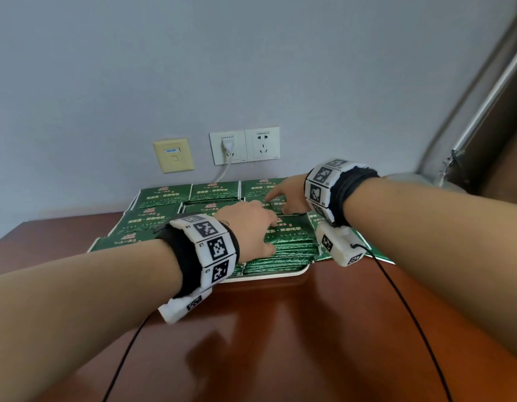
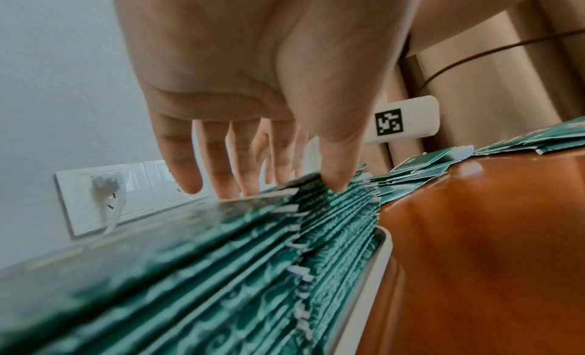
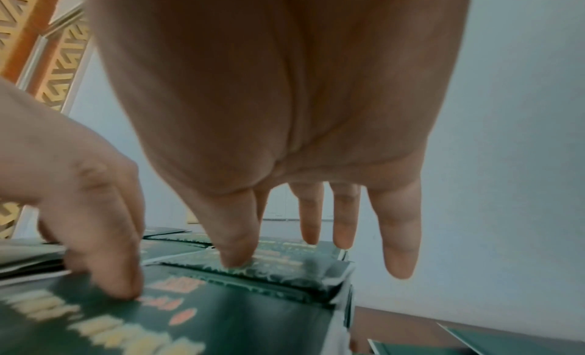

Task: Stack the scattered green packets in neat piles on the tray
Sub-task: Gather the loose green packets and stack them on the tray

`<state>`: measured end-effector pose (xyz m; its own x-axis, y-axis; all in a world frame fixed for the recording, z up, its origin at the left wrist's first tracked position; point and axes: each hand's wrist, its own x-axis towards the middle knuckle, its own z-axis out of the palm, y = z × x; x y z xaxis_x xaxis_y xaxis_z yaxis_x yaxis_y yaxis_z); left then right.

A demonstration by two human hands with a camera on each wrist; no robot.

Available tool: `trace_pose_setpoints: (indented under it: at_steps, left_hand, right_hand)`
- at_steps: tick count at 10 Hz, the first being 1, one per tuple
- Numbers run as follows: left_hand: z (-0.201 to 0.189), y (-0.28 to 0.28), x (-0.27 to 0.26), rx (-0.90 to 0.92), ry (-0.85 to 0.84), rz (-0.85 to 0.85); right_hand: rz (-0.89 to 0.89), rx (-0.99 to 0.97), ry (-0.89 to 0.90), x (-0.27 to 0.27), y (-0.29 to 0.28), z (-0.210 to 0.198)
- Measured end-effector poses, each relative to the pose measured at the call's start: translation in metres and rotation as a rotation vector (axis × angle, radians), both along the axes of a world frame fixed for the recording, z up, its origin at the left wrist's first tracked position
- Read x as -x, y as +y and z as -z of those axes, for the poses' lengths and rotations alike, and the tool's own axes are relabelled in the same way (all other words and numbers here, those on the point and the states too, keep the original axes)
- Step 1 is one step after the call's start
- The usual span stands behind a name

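Several piles of green packets [image 1: 164,196] fill a white tray [image 1: 268,276] at the back of the table. My left hand [image 1: 263,227] lies over the near right pile [image 1: 292,250]. Its fingers [image 2: 187,175] stretch straight across the top, and its thumb [image 2: 335,183] presses the pile's near edge. My right hand [image 1: 280,203] reaches over the pile behind, fingers [image 3: 341,225] straight, thumb [image 3: 234,258] touching the top packet [image 3: 285,263]. Neither hand holds a packet. Loose packets [image 1: 379,253] lie flat on the table right of the tray, partly hidden by my right wrist.
The tray sits against a grey wall with white sockets [image 1: 261,146], one holding a plug [image 1: 226,145], and a yellow wall plate [image 1: 173,154]. Brown wooden table [image 1: 280,329] stretches toward me. A metal pole [image 1: 483,105] slants at the right. Black wrist cables [image 1: 396,300] trail across the table.
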<state>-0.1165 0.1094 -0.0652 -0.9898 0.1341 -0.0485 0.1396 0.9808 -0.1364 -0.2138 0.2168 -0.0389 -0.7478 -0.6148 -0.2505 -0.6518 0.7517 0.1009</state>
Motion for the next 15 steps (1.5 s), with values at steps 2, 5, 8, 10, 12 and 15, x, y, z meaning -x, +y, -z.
trace_pose_setpoints:
  at_steps: [2,5,8,10,12,15]
  left_hand:
    - [-0.003,0.007,-0.007,0.013,0.051,-0.007]
    - [0.018,0.098,-0.034,-0.119,0.011,0.274]
    - [0.069,0.168,-0.011,0.022,-0.243,0.025]
    - [0.076,0.178,0.008,0.091,-0.141,-0.161]
    - [0.061,0.164,0.012,0.180,-0.313,-0.075]
    - [0.061,0.160,-0.013,0.066,-0.351,0.015]
  right_hand:
    - [0.043,-0.011,0.027,-0.018,0.036,-0.002]
    - [0.357,-0.129,0.022,-0.062,0.140,0.021]
    - [0.410,-0.170,-0.040,-0.088,0.182,0.069]
    - [0.369,-0.075,-0.042,-0.073,0.162,0.080]
    - [0.316,-0.030,-0.033,-0.067,0.158,0.080]
    - [0.407,0.002,-0.095,-0.079,0.163,0.072]
